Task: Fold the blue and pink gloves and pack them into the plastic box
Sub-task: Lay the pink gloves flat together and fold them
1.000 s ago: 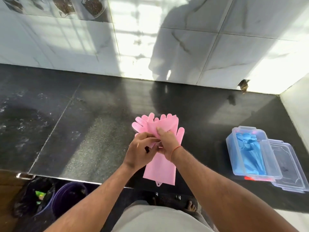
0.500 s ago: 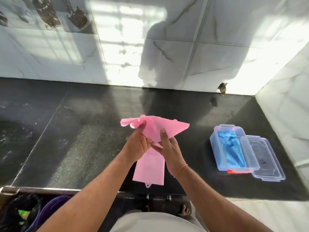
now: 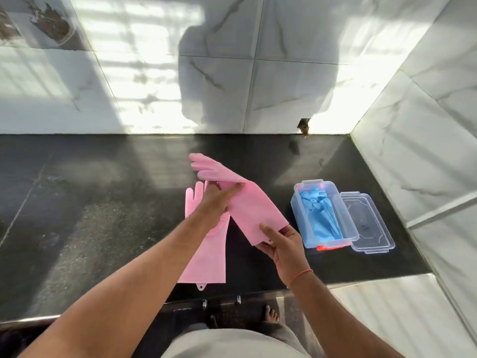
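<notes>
One pink glove (image 3: 247, 202) is held above the black counter, stretched slantwise with its fingers pointing up-left. My left hand (image 3: 215, 202) pinches it near the palm; my right hand (image 3: 282, 241) grips its cuff end. A second pink glove (image 3: 206, 254) lies flat on the counter under my left forearm, fingers away from me, cuff near the front edge. To the right stands the clear plastic box (image 3: 296, 202) with the folded blue gloves (image 3: 320, 215) inside.
The box's clear lid (image 3: 371, 228) lies beside it on the right. The black counter (image 3: 103, 215) meets white marble tile walls at the back and right. Its front edge (image 3: 232, 298) runs just past the flat glove's cuff. My feet show below.
The two pink gloves were held bunched together; now the upper one is lifted off and stretched out toward the right, while the other stays flat on the counter.
</notes>
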Demonstrator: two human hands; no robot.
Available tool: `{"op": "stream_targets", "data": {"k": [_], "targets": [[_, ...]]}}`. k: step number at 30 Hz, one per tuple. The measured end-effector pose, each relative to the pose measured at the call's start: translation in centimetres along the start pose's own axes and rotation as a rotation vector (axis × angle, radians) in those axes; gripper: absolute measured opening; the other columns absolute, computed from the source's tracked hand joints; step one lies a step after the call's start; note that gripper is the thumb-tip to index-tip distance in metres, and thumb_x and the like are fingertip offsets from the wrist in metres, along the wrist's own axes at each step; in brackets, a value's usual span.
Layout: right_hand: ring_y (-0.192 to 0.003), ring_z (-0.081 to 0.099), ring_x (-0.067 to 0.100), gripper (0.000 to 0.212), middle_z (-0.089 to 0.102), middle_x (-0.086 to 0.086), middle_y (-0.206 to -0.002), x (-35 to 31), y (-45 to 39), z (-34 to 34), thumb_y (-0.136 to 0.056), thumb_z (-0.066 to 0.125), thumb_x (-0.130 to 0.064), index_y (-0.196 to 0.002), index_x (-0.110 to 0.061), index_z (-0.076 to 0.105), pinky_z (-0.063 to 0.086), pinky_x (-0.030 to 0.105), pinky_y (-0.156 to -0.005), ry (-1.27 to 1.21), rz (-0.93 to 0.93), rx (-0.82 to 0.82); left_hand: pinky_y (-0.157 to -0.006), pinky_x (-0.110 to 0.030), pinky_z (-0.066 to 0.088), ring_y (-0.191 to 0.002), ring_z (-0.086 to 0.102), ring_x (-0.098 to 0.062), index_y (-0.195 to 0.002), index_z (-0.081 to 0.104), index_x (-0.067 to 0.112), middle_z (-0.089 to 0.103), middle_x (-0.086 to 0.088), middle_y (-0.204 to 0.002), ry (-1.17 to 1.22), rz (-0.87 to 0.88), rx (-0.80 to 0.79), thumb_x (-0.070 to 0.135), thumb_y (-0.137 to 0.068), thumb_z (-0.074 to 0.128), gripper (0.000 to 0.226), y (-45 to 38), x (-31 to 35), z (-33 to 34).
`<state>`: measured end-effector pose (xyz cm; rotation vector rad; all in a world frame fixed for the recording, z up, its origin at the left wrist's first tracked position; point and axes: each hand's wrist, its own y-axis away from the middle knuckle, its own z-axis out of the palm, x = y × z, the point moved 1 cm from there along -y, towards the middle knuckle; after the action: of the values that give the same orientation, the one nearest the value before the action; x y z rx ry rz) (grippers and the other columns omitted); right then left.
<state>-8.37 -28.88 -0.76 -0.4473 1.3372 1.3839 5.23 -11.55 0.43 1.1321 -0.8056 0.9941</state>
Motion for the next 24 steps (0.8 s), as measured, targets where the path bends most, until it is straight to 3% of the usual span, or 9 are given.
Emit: {"op": "stream_targets", "data": {"k": [4, 7, 9, 12, 14, 17, 18, 21, 24], "targets": [[-0.100, 0.082, 0.036, 0.039, 0.080, 0.021, -0.117, 1.0, 0.7, -2.8, -0.089, 0.089, -0.017, -0.122, -0.007, 0.071, 0.070, 0.042, -0.074, 0.144, 0.072, 0.053, -0.107, -0.024, 0.053, -0.140, 0.057, -0.014, -0.172, 0.017, 0.035, 0.055, 0.010, -0.154, -0.356, 0.075, -0.153, 0.021, -0.096, 0.083, 0.102, -1.6, -0.7, 1.7], [-0.091, 0.084, 0.034, 0.039, 0.084, 0.017, -0.105, 1.9, 1.2, -4.3, -0.091, 0.088, -0.023, -0.122, -0.009, 0.068, 0.069, 0.040, -0.070, 0.260, 0.155, 0.072, -0.126, -0.041, 0.042, -0.154, 0.043, -0.021, -0.175, 0.001, 0.034, 0.039, 0.005, -0.170, -0.528, -0.021, -0.247, 0.018, -0.098, 0.079, 0.111, -2.1, -2.3, 2.6], [-0.089, 0.084, 0.033, 0.038, 0.085, 0.017, -0.102, 2.6, 1.2, -5.3, -0.093, 0.086, -0.020, -0.123, -0.007, 0.066, 0.067, 0.039, -0.069, 0.293, 0.206, 0.085, -0.128, -0.045, 0.038, -0.155, 0.040, -0.028, -0.175, -0.005, 0.036, 0.038, -0.002, -0.170, -0.679, -0.084, -0.239, 0.023, -0.097, 0.078, 0.114, -2.2, -3.6, 2.9], [-0.089, 0.084, 0.033, 0.037, 0.085, 0.015, -0.100, 3.3, 1.1, -6.6, -0.095, 0.085, -0.019, -0.124, -0.006, 0.065, 0.065, 0.037, -0.067, 0.335, 0.277, 0.080, -0.120, -0.039, 0.040, -0.148, 0.045, -0.032, -0.173, -0.001, 0.043, 0.043, -0.010, -0.161, -0.826, -0.087, -0.177, 0.026, -0.092, 0.081, 0.116, -2.2, -4.9, 3.0], [-0.089, 0.084, 0.033, 0.038, 0.085, 0.014, -0.100, 3.6, 1.1, -7.3, -0.095, 0.084, -0.018, -0.125, -0.006, 0.065, 0.064, 0.035, -0.064, 0.352, 0.311, 0.069, -0.111, -0.032, 0.039, -0.149, 0.045, -0.030, -0.174, 0.006, 0.039, 0.044, -0.005, -0.160, -0.837, -0.037, -0.167, 0.022, -0.089, 0.084, 0.117, -2.3, -5.4, 3.2], [-0.089, 0.084, 0.033, 0.037, 0.086, 0.014, -0.100, 3.7, 1.2, -7.9, -0.094, 0.084, -0.018, -0.125, -0.007, 0.066, 0.064, 0.034, -0.063, 0.380, 0.350, 0.050, -0.096, -0.028, 0.041, -0.135, 0.056, -0.029, -0.171, 0.018, 0.028, 0.053, 0.002, -0.139, -0.999, 0.092, -0.183, 0.023, -0.081, 0.090, 0.115, -1.9, -5.9, 3.6], [-0.089, 0.085, 0.034, 0.037, 0.086, 0.014, -0.100, 3.8, 1.2, -8.1, -0.094, 0.084, -0.017, -0.124, -0.007, 0.066, 0.064, 0.035, -0.064, 0.390, 0.365, 0.038, -0.097, -0.029, 0.043, -0.137, 0.055, -0.029, -0.170, 0.021, 0.025, 0.055, 0.000, -0.143, -1.066, 0.129, -0.181, 0.024, -0.080, 0.091, 0.114, -1.8, -6.1, 3.6], [-0.086, 0.085, 0.034, 0.035, 0.086, 0.014, -0.099, 4.1, 1.6, -8.4, -0.093, 0.083, -0.015, -0.122, -0.005, 0.066, 0.067, 0.036, -0.065, 0.419, 0.404, -0.003, -0.117, -0.038, 0.046, -0.155, 0.041, -0.031, -0.171, 0.023, 0.023, 0.025, -0.006, -0.176, -1.207, 0.190, -0.229, 0.026, -0.085, 0.089, 0.108, -1.0, -6.7, 3.2], [-0.079, 0.084, 0.035, 0.033, 0.085, 0.015, -0.096, 4.3, 1.8, -8.5, -0.093, 0.082, -0.012, -0.121, -0.004, 0.067, 0.065, 0.034, -0.059, 0.462, 0.405, -0.017, -0.120, -0.048, 0.047, -0.154, 0.042, -0.040, -0.171, 0.028, 0.028, 0.005, -0.004, -0.183, -1.363, 0.283, -0.258, 0.031, -0.090, 0.082, 0.097, -0.3, -7.4, 2.7]]}}
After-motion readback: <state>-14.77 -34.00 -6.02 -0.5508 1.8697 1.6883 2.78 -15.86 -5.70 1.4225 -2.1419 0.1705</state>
